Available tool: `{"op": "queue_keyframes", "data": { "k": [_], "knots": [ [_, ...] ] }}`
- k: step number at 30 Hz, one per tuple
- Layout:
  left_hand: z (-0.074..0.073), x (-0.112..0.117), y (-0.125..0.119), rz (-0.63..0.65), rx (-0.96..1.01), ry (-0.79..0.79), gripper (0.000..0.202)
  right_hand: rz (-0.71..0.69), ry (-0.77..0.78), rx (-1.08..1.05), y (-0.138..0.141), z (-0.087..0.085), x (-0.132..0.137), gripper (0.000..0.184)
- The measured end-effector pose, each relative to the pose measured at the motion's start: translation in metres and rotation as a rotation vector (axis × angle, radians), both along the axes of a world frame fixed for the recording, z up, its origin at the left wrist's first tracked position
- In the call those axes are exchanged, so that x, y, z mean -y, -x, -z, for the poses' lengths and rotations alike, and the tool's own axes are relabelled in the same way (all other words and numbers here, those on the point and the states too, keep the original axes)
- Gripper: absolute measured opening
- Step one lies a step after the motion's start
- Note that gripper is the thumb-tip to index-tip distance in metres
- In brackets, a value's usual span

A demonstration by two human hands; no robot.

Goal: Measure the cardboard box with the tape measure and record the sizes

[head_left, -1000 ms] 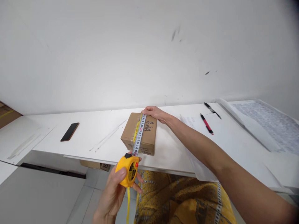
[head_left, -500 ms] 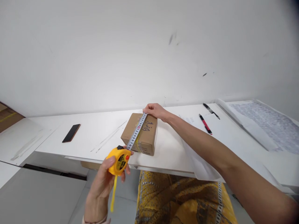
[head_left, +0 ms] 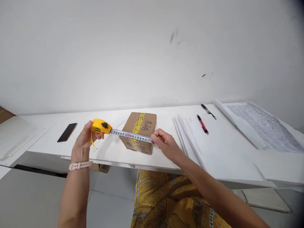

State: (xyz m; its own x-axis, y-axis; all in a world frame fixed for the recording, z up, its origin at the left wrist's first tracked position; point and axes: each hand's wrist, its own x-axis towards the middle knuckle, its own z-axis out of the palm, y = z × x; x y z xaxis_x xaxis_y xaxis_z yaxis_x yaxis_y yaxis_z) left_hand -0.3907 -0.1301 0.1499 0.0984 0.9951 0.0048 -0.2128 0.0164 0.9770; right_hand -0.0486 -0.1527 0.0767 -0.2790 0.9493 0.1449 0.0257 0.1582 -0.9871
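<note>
A small brown cardboard box with yellow tape and black handwriting stands on the white table. My left hand is closed round the yellow case of a tape measure, to the left of the box. Its metal blade is drawn out and runs across the box along the near top edge. At the box's near right corner, my right hand pinches the free end of the blade. A yellow wrist strap dangles from the case.
A dark phone-like slab lies on the table to the left. At the right are a stack of papers, a red and black pen, a black pen and a printed sheet. The wall rises behind.
The tape measure has turned from lying front to back over the box to lying across it. My left hand has moved left and away from me; my right hand has come nearer.
</note>
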Motion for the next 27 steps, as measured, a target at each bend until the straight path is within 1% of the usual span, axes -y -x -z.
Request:
{"op": "queue_keyframes", "data": {
  "k": [2,5,9,12,15,17,22,27],
  "knots": [
    [0.009,-0.01,0.001,-0.023,0.027,0.02,0.048,0.047,-0.021,-0.009,0.007,0.005,0.001,0.029],
    [0.026,-0.018,-0.001,-0.026,0.075,0.033,0.053,0.086,-0.045,-0.02,0.012,0.007,-0.002,0.03],
    [0.049,-0.021,-0.011,-0.036,0.1,0.016,0.046,0.109,-0.051,-0.004,0.014,0.008,-0.006,0.03],
    [0.06,-0.018,-0.022,-0.065,0.119,-0.009,0.047,0.156,-0.14,0.038,0.013,0.009,-0.008,0.028],
    [0.064,-0.014,-0.031,-0.057,0.155,-0.039,0.053,0.219,-0.3,0.063,0.013,0.009,-0.01,0.021],
    [0.065,-0.011,-0.036,-0.031,0.173,-0.048,0.053,0.232,-0.359,0.07,0.013,0.011,-0.012,0.016],
    [0.067,-0.006,-0.043,-0.031,0.212,-0.084,0.05,0.105,-0.417,0.12,0.011,0.017,-0.016,0.018],
    [0.073,-0.008,-0.043,-0.08,0.24,-0.091,0.054,0.138,-0.434,0.133,0.009,0.022,-0.016,0.021]
  ]
}}
